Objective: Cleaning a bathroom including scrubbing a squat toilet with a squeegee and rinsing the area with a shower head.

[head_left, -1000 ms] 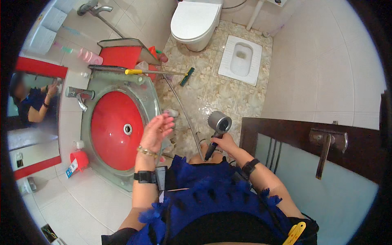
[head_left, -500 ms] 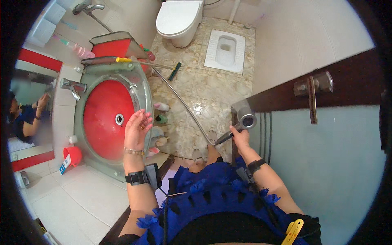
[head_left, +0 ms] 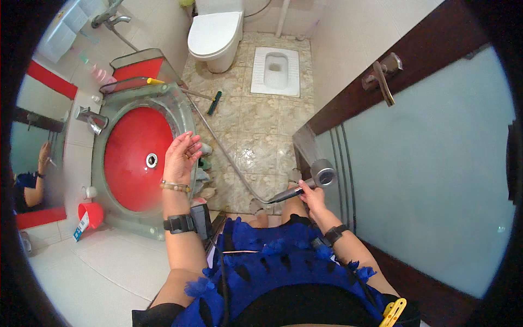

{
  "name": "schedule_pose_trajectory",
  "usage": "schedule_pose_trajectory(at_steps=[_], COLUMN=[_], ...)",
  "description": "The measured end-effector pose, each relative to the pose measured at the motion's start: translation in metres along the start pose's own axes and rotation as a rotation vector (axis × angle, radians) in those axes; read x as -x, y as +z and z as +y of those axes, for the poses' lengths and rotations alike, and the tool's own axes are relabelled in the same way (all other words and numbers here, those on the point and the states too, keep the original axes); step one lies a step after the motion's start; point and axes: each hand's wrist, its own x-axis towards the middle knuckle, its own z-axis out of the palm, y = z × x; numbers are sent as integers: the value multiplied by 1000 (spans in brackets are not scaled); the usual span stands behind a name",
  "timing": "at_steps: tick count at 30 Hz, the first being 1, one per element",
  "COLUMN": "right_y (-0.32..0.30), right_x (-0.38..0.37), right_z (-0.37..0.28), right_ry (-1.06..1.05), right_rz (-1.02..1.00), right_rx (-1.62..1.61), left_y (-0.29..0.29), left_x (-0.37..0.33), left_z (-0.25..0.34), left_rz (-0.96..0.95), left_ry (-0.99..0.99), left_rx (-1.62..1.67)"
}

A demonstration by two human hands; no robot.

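Note:
My right hand [head_left: 313, 199] is wrapped round the handle of a grey hand-held shower head [head_left: 325, 175]. Its round head is near the door's lower corner, and a spray of water [head_left: 306, 146] spreads from it against the door edge. A metal hose [head_left: 233, 163] runs from the handle back past the washbasin. My left hand [head_left: 182, 158] is raised beside the basin rim, holding nothing, with its fingers loosely bent and apart. Near it lies the red basin [head_left: 133, 147] with its glass surround [head_left: 188, 106]. The brown-framed frosted door [head_left: 425, 158] stands to the right.
A white toilet [head_left: 215, 35] and a squat pan [head_left: 275, 71] are at the far end. A yellow-handled floor brush [head_left: 216, 102] leans by the basin. A wall tap [head_left: 111, 22], basin tap [head_left: 93, 120] and red cup [head_left: 91, 214] are on the left. The tiled floor [head_left: 250, 144] looks wet.
The door stands at a steeper angle than before. My right hand with the shower head has come slightly nearer and left. The view has shifted a little; the left hand stays raised.

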Motion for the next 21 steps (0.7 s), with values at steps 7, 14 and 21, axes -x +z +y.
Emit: schedule_pose_trajectory(at_steps=[7, 14, 21], right_y=[9, 14, 17], right_x=[9, 12, 6], right_z=[8, 20, -9], right_ry=[4, 150, -107], right_rz=[28, 68, 112], right_rx=[17, 94, 8], left_y=[-7, -46, -66], left_x=[9, 10, 15], left_z=[-1, -5, -3], left_rz=[1, 15, 16], left_ry=[-21, 28, 25], left_rx=[4, 31, 26])
